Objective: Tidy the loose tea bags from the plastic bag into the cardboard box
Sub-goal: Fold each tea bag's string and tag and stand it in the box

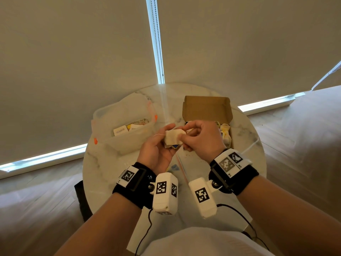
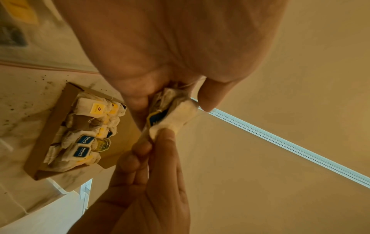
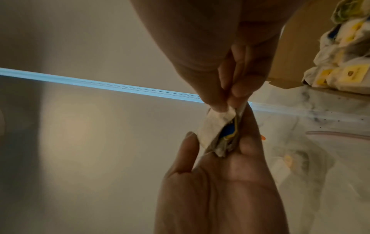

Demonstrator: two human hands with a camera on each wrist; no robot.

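Note:
A white tea bag (image 1: pixel 174 138) with a blue and yellow tag (image 2: pixel 157 118) is held over the round table, in front of the cardboard box (image 1: pixel 206 109). My left hand (image 1: pixel 162 137) cradles it between thumb and fingers. My right hand (image 1: pixel 184 134) pinches its right edge. A thin string trails off the bag to the left. The box stands open, lid up, with several tea bags (image 2: pixel 86 131) packed inside. The clear plastic bag (image 1: pixel 125 130) lies at the left with a few tea bags still in it.
The marble table (image 1: pixel 103 163) is small and round, and its edge lies close on all sides. Tea crumbs dot the top near the box (image 2: pixel 30 95). Window blinds hang behind. Black cables run down at the near edge.

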